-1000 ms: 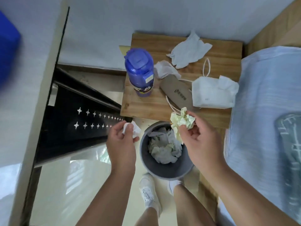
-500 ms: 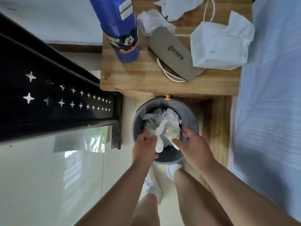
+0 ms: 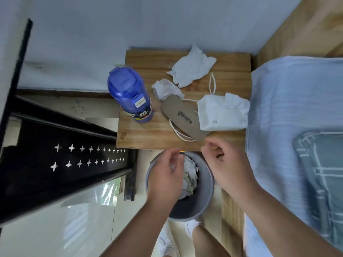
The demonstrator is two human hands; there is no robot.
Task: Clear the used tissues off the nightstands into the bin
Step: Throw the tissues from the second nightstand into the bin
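- both hands, left hand and right hand, loose and empty over the bin
- two crumpled tissues sitting near the nightstand's back edge

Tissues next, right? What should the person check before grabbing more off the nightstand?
1. Left hand free: ok, nothing visible in it.
2. Right hand free: ok, looks empty, fingers loosely curled.
3. Tissues left on the nightstand: not ok, a big crumpled tissue and a small crumpled tissue remain.
4. Bin within reach: ok, on the floor just below the nightstand's front edge, under both hands.
5. Room in the bin: cannot tell, tissues are piled inside and the left hand hides part of it.
6. Blue bottle in the way: ok, upright, apart from both tissues.
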